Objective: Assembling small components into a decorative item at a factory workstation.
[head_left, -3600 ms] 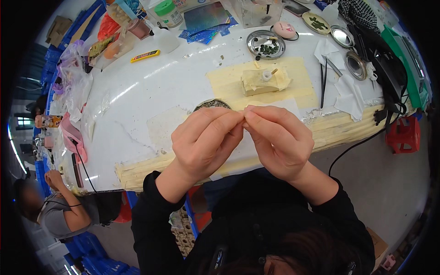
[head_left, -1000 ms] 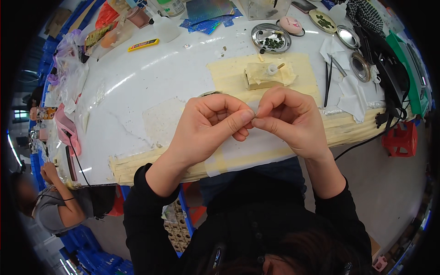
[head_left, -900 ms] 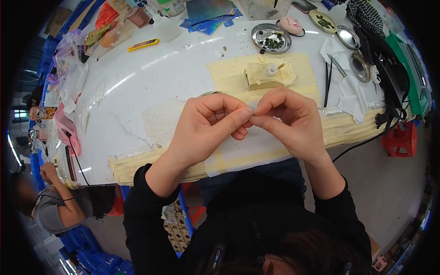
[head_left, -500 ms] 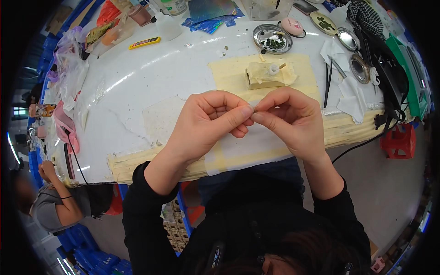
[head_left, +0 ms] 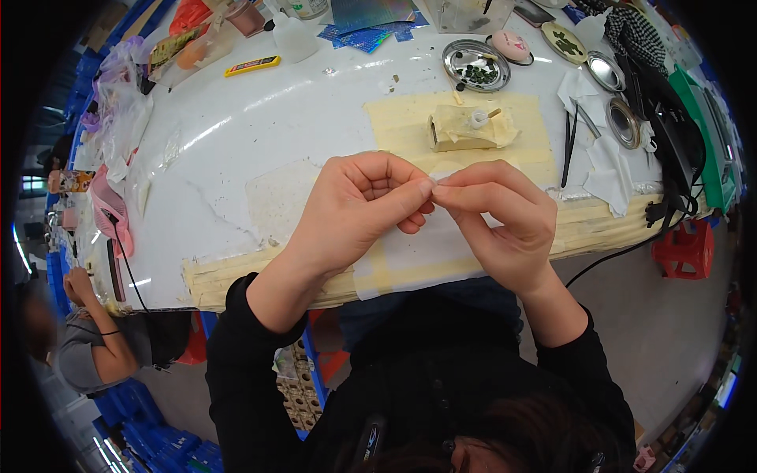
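Evidently for steadiness, the left hand (head_left: 355, 205) and the right hand (head_left: 509, 217) are held fingertip to fingertip near the centre of the frame, above a white sheet (head_left: 418, 264). Thumbs and fingers are pinched narrow, probably so that something tiny can be controlled from both sides; whether a piece is gripped cannot be told, since any such piece is hidden where the fingertips meet. Above centre, a tape-wrapped block (head_left: 453, 142) is placed on yellow paper (head_left: 386, 122), perhaps to be kept within reach, with a small white cup (head_left: 478, 118) carried on top. By that block the straight path to the metal dish (head_left: 504, 69) of dark green pieces (head_left: 479, 75) is partly obstructed. At right, what look like black tweezers (head_left: 569, 148) are laid beside crumpled tissue (head_left: 609, 169).
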Demonstrator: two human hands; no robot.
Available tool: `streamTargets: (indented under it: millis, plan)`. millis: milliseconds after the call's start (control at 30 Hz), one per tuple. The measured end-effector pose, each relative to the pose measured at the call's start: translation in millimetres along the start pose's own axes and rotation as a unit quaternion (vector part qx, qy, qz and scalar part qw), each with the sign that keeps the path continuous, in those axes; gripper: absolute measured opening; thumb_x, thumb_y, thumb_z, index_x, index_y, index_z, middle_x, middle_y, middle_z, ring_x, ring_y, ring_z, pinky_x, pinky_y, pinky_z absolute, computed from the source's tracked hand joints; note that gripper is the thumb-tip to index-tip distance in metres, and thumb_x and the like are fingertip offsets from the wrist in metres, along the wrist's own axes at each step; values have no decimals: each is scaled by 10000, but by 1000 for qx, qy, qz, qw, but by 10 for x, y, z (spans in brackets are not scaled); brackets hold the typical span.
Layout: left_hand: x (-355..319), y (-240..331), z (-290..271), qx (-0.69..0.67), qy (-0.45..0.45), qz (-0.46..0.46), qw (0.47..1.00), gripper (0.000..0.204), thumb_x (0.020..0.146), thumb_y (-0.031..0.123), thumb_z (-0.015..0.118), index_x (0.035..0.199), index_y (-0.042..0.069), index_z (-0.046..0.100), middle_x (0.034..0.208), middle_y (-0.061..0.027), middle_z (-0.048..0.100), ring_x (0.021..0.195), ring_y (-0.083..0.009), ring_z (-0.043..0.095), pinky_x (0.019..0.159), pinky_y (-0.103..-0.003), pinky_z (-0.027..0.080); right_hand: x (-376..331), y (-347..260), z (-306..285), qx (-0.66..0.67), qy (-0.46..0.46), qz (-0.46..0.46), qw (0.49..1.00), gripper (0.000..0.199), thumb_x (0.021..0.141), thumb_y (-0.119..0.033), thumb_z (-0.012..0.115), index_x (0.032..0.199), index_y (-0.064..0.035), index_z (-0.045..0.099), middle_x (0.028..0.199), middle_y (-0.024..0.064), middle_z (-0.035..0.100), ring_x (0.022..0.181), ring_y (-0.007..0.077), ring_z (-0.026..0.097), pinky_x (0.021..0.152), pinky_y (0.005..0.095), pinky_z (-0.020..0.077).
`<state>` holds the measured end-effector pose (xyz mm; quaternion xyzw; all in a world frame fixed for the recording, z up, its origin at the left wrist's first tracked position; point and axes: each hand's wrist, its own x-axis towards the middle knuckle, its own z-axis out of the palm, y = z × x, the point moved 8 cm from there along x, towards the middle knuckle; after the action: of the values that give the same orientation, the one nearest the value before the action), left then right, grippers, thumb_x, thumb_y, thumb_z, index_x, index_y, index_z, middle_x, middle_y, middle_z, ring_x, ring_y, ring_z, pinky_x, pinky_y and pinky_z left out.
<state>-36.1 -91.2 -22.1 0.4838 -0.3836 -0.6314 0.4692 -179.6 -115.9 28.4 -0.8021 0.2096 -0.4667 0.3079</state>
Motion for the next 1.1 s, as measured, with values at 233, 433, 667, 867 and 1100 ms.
streamTargets:
  millis: [233,433,667,867,1100]
  plan:
    - [-45,124,28,59,30,87,994,140,933,123,637,974,-10,655,819,-61,679,705,-83,631,631,-213,518,-34,207,41,135,53,116,983,126,808,60,686,925,18,668,816,90,666,718,162,663,648,259,539]
    - [-92,216,77,92,40,166,981,122,900,9,644,1014,-35,653,888,-86,677,767,-109,652,690,-230,544,-14,155,-6,75,57,93,991,81,835,21,689,901,24,641,826,77,670,740,133,661,670,250,536]
    - [-212,439,175,287,56,351,890,178,804,-72,720,975,-39,682,902,-109,685,769,-139,661,691,-239,547,-70,241,31,179,69,159,969,75,851,-3,684,906,23,639,819,64,663,747,112,641,709,233,512]
    - [-320,545,266,418,90,407,807,177,749,-75,751,909,-23,699,814,-112,687,716,-173,660,617,-259,525,-82,284,37,198,56,166,964,73,846,-9,692,893,23,645,813,53,662,723,98,618,681,228,501]
    - [-345,548,288,436,108,445,775,192,746,-88,739,922,-20,704,819,-126,689,715,-189,673,619,-265,526,-65,245,19,148,57,144,977,72,832,-1,695,881,17,646,802,51,661,694,98,609,653,234,499]
